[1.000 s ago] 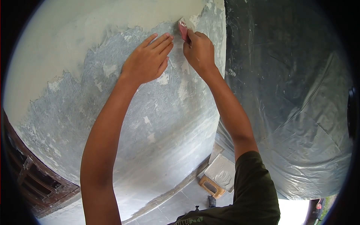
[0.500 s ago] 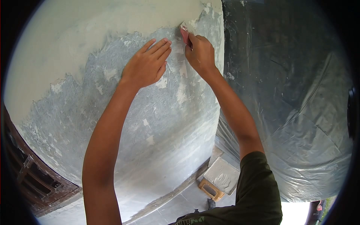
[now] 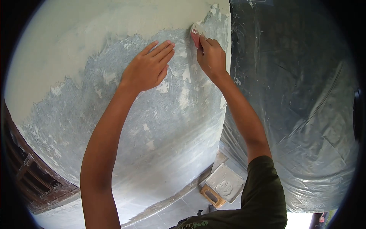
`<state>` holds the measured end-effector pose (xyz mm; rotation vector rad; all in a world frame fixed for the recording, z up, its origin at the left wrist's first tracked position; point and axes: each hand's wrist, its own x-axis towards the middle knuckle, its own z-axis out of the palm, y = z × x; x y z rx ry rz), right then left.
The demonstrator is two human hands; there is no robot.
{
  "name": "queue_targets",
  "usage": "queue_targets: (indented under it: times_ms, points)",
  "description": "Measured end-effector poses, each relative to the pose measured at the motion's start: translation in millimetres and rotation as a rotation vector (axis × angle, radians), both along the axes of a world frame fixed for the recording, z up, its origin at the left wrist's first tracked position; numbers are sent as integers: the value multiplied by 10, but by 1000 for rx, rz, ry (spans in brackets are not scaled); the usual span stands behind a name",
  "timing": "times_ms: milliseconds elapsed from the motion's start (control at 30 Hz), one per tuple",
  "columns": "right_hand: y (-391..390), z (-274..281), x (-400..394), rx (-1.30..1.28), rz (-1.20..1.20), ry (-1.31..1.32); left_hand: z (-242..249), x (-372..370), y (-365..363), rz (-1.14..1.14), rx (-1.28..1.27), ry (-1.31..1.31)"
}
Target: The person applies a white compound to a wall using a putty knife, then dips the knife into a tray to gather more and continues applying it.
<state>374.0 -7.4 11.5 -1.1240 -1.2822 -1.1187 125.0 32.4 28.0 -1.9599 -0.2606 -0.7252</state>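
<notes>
My right hand (image 3: 212, 57) is closed around a small red putty knife (image 3: 195, 38), whose tip carries whitish paste. The putty knife is against the wall (image 3: 126, 103), near its right edge, where the cream coat borders the rough grey patch. My left hand (image 3: 146, 68) rests with its fingers stretched out on the grey patch, to the left of the putty knife, and holds nothing. Scattered white smears mark the grey surface below both hands.
Dark plastic sheeting (image 3: 293, 95) hangs along the wall's right edge. Down on the tiled floor lies a board spread with whitish paste (image 3: 225, 182), beside a float with a tan handle (image 3: 207, 192). A brown wooden frame with bars (image 3: 36, 179) stands at lower left.
My right hand and the putty knife have moved a little to the right along the wall. My left hand stays in place, and the view has shifted slightly.
</notes>
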Motion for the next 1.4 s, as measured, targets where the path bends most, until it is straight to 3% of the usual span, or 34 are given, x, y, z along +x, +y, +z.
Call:
queue_targets:
  times_ms: [33, 167, 233, 333, 467, 600, 733, 800, 967, 1067, 1233, 1400]
  points:
    - [-77, 21, -19, 4, 104, 8, 5, 6, 1, 6, -3, 5]
    - [47, 696, 361, 89, 26, 25, 5, 12, 5, 18, -13, 14]
    - [229, 903, 551, 221, -121, -136, 9, 11, 6, 20, -30, 14]
    - [421, 683, 543, 151, -120, -163, 5, 8, -9, 34, -15, 15]
    - [229, -78, 130, 95, -31, -103, 4, 9, -13, 18, -24, 7]
    - [44, 312, 189, 171, 108, -35, 16, 15, -14, 30, -30, 11]
    - [273, 831, 416, 174, -43, -66, 8, 15, 8, 19, -24, 7]
    - [362, 734, 428, 164, -99, -121, 11, 22, 13, 21, -26, 7]
    - [108, -84, -80, 134, 20, -145, 11, 15, -28, 22, -22, 8]
    - [-99, 141, -67, 37, 183, -2, 20, 10, -30, 32, -49, 15]
    - [186, 867, 393, 277, -95, -129, 0, 18, 22, 28, -19, 2]
    - [445, 664, 460, 195, -137, -179, -4, 8, -4, 29, -14, 3]
